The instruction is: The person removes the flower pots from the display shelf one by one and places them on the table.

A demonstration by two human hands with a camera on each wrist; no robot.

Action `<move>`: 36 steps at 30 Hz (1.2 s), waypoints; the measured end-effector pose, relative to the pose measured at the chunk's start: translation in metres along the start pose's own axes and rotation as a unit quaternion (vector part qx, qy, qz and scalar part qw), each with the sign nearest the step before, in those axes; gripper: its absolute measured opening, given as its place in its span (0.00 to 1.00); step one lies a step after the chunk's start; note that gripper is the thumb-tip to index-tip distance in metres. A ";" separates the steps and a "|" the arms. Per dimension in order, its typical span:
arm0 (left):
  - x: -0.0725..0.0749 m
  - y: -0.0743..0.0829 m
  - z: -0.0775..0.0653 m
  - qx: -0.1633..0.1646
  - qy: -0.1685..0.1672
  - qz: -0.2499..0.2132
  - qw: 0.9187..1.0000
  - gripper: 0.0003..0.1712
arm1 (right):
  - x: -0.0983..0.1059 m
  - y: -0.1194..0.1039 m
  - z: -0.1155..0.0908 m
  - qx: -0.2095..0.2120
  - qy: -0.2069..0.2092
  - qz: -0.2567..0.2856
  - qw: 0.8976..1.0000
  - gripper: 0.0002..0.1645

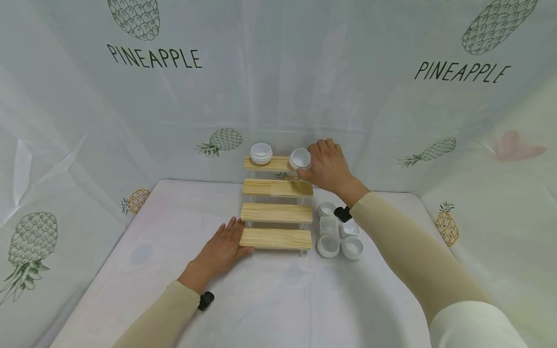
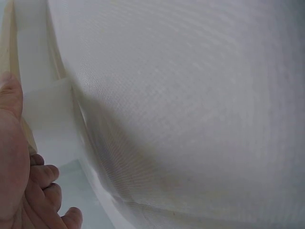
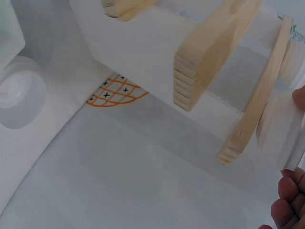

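A wooden stand with stepped planks [image 1: 276, 213] has a small white round bowl [image 1: 261, 153] on the left of its top plank. My right hand [image 1: 330, 166] grips a second white round bowl [image 1: 300, 159] at that plank's right end. In the right wrist view, this bowl [image 3: 279, 131] is against the top plank [image 3: 259, 95], with fingertips [image 3: 283, 200] at its edge. My left hand [image 1: 224, 246] holds the stand's lower left corner, its thumb in front of the bottom plank and its fingers along the side. The left wrist view shows the thumb [image 2: 9, 98] against the wood.
Several small white bowls, some round [image 1: 328, 246] and some square [image 1: 329, 225], stand together on the table right of the stand. A pineapple-print cloth [image 1: 296, 87] hangs close behind the stand. Pale cloth covers the table [image 1: 278, 299].
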State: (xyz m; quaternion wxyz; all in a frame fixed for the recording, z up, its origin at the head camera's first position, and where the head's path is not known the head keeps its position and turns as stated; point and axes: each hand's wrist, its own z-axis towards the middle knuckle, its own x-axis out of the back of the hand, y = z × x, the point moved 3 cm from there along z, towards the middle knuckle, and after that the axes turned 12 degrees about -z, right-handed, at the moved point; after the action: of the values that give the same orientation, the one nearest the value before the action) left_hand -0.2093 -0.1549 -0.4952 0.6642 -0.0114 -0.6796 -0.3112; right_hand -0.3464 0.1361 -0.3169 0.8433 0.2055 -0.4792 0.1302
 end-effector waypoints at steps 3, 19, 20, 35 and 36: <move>0.000 0.000 0.000 0.000 0.000 -0.001 1.000 0.52 | 0.000 0.002 -0.007 0.006 0.009 0.003 1.000 0.35; 0.000 0.001 0.001 0.000 0.001 -0.003 1.000 0.51 | 0.003 -0.003 -0.059 0.065 0.068 -0.015 0.995 0.37; 0.000 0.001 0.001 0.001 0.002 -0.004 1.000 0.51 | 0.003 -0.004 -0.063 0.069 0.069 -0.014 0.995 0.36; 0.000 0.002 0.001 0.005 -0.001 -0.011 1.000 0.51 | -0.014 -0.022 -0.147 0.083 0.049 0.019 0.995 0.36; 0.000 0.002 0.001 0.004 -0.001 -0.012 1.000 0.51 | -0.016 -0.024 -0.154 0.080 0.041 0.021 0.996 0.37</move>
State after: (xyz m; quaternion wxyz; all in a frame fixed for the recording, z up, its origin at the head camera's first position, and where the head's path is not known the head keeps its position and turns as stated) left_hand -0.2097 -0.1524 -0.4946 0.6598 -0.0009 -0.6818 -0.3160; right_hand -0.2286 0.1875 -0.4063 0.8401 0.2568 -0.4368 0.1937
